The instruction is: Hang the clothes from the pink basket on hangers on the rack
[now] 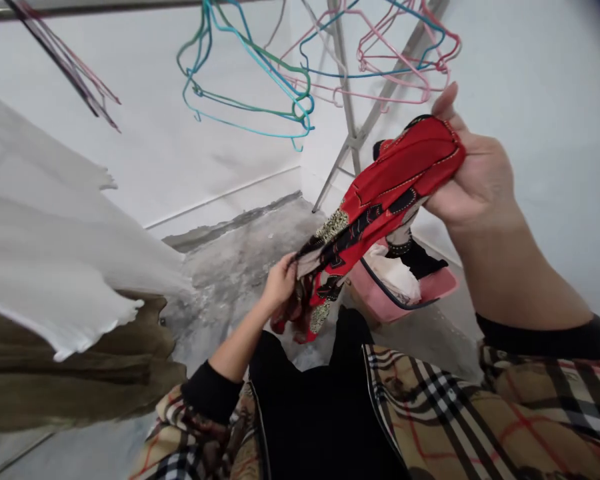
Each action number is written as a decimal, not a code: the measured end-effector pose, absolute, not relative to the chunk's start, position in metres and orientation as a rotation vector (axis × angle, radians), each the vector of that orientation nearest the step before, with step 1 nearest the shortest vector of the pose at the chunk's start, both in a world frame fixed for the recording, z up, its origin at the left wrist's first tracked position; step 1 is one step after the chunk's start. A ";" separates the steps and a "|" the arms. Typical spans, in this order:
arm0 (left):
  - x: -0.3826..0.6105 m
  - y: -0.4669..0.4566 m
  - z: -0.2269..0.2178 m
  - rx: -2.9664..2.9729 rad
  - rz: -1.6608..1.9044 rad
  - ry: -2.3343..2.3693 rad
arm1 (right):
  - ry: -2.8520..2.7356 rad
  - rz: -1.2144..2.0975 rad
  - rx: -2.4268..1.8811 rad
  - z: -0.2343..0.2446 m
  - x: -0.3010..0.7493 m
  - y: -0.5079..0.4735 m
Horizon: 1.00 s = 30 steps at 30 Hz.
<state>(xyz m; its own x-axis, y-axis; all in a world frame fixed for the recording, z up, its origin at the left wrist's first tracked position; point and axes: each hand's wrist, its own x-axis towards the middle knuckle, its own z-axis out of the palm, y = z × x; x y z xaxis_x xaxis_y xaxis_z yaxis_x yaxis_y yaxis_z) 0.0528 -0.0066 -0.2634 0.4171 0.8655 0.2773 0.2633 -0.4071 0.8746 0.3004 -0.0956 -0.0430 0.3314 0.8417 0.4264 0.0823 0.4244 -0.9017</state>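
A red patterned cloth (380, 207) with black and gold print stretches between both my hands. My right hand (473, 177) is raised at the upper right, fingers closed on the cloth's top end. Lower, near the centre, my left hand (279, 283) grips the bunched bottom end. Behind the cloth, a pink basket (405, 300) with more laundry sits on the floor.
Several coloured wire hangers (260, 73) hang from a rack overhead, whose grey metal legs (350, 133) stand in the corner. White and olive garments (55, 287) hang at the left. The floor (240, 260) is rough grey concrete between white walls.
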 end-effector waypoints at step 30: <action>-0.076 0.029 -0.159 1.746 1.449 1.046 | -1.726 -0.324 -1.924 -0.108 0.352 -0.056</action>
<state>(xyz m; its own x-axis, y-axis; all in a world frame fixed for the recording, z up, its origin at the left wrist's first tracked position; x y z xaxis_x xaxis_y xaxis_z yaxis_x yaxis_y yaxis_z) -0.0760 0.0292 -0.1587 0.0791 0.8746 0.4783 0.1785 -0.4844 0.8564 0.3520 -0.0561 -0.1079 0.1549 0.8466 0.5092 0.9736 -0.0432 -0.2243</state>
